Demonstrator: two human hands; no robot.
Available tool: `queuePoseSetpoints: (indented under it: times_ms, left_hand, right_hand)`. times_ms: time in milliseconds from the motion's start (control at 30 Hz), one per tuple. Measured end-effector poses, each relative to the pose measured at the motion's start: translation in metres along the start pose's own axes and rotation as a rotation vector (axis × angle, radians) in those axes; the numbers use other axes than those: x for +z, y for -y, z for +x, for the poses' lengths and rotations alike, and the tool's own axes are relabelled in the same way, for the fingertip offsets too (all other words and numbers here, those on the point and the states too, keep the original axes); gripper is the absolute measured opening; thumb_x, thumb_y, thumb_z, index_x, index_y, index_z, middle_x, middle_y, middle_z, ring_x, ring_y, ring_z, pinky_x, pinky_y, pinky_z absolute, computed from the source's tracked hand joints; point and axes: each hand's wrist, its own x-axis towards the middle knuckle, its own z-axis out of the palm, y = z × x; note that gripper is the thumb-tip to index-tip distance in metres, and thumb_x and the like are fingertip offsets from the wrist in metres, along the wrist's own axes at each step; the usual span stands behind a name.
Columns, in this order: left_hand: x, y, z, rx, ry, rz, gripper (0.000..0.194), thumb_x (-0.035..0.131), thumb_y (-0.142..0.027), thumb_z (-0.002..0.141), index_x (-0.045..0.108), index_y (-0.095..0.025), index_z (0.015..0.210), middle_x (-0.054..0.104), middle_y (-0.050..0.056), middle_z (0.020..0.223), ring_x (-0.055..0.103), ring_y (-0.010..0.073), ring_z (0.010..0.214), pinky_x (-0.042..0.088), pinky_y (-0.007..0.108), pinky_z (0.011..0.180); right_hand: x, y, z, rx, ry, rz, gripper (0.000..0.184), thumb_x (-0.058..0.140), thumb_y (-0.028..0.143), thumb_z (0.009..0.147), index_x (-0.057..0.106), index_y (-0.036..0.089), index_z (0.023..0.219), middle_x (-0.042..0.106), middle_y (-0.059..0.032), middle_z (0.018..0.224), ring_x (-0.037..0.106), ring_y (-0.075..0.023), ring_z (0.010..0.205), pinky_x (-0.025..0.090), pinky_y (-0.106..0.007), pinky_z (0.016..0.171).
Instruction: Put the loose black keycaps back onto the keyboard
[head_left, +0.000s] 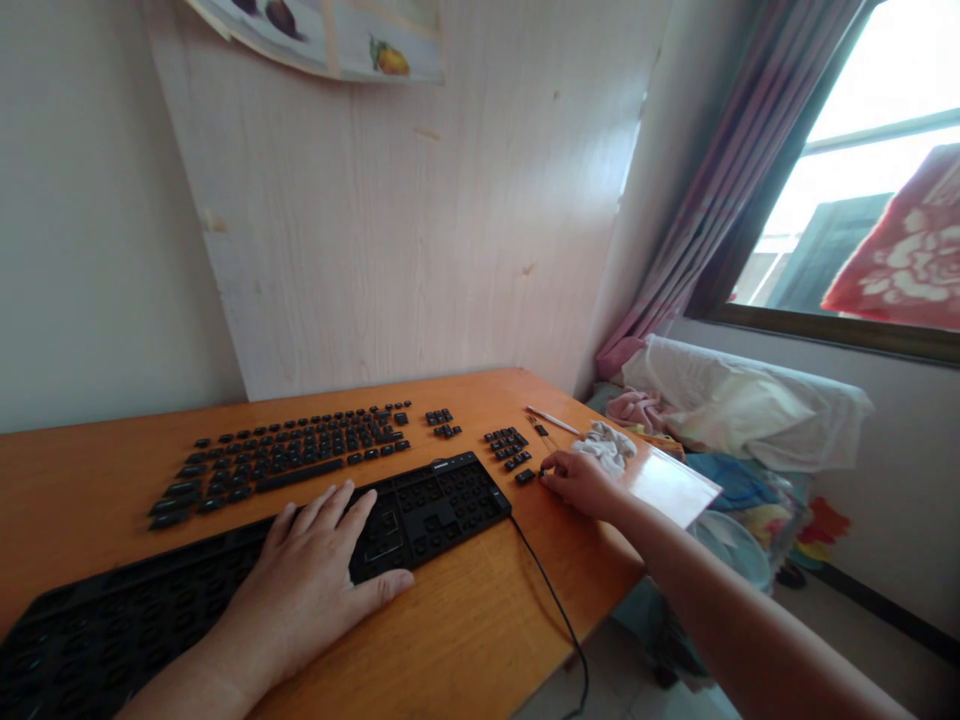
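A black keyboard [450,505] with its keycaps taken off lies across the front of the wooden table. My left hand [315,570] rests on it with fingers spread, thumb over the near edge. To the right of the keyboard, my right hand [581,482] has its fingertips pinched on a small dark keycap, mostly hidden by the fingers. Just left of those fingertips sits a loose black keycap [524,477]. Behind the keyboard, the main keycaps [300,450] are laid out in rows. Smaller groups, the navigation keycaps [440,417] and number-pad keycaps [505,440], lie farther right.
A white pen [553,419], a crumpled white cloth [606,447] and a glossy white board [671,485] lie at the table's right side. The keyboard's cable [551,590] hangs over the front edge. Beyond the right edge are heaped fabrics and plastic bags [750,400].
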Motion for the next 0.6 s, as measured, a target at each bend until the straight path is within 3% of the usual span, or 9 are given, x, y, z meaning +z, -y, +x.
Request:
queuePoseSetpoints:
  times_ms: [133, 300, 433, 600]
  left_hand:
    - [-0.004, -0.004, 0.0, -0.006, 0.013, 0.013, 0.098, 0.038, -0.083, 0.067, 0.037, -0.018, 0.141, 0.03, 0.015, 0.149, 0.024, 0.0362, 0.136, 0.013, 0.054, 0.109]
    - [-0.007, -0.007, -0.001, -0.011, 0.021, 0.014, 0.099, 0.036, -0.083, 0.067, 0.038, -0.018, 0.141, 0.03, 0.016, 0.149, 0.024, 0.0366, 0.136, 0.013, 0.054, 0.109]
    - [-0.007, -0.006, -0.001, -0.012, 0.012, -0.005, 0.099, 0.038, -0.084, 0.066, 0.038, -0.019, 0.14, 0.031, 0.015, 0.148, 0.025, 0.0371, 0.136, 0.013, 0.053, 0.109]
    - [-0.008, -0.008, -0.001, -0.018, 0.023, -0.021, 0.099, 0.038, -0.083, 0.066, 0.038, -0.019, 0.141, 0.029, 0.015, 0.149, 0.023, 0.0358, 0.137, 0.012, 0.053, 0.11]
  right_hand:
    - [-0.001, 0.001, -0.001, 0.01, 0.01, 0.026, 0.033, 0.055, 0.033, 0.078, 0.063, 0.016, 0.105, 0.058, 0.0023, 0.06, 0.051, -0.0109, 0.049, 0.033, -0.022, 0.047]
    - [-0.008, 0.016, -0.003, -0.14, -0.045, -0.104, 0.031, 0.054, 0.033, 0.08, 0.067, 0.019, 0.104, 0.062, -0.0005, 0.066, 0.051, -0.012, 0.056, 0.033, -0.023, 0.052]
    - [-0.014, 0.032, 0.0, -0.282, 0.061, -0.204, 0.031, 0.053, 0.028, 0.081, 0.068, 0.023, 0.107, 0.067, -0.004, 0.084, 0.057, -0.0135, 0.066, 0.038, -0.023, 0.06]
    - [-0.018, 0.042, 0.009, -0.317, 0.18, -0.319, 0.031, 0.055, 0.026, 0.08, 0.07, 0.026, 0.107, 0.069, -0.0053, 0.092, 0.06, -0.0171, 0.076, 0.041, -0.025, 0.069]
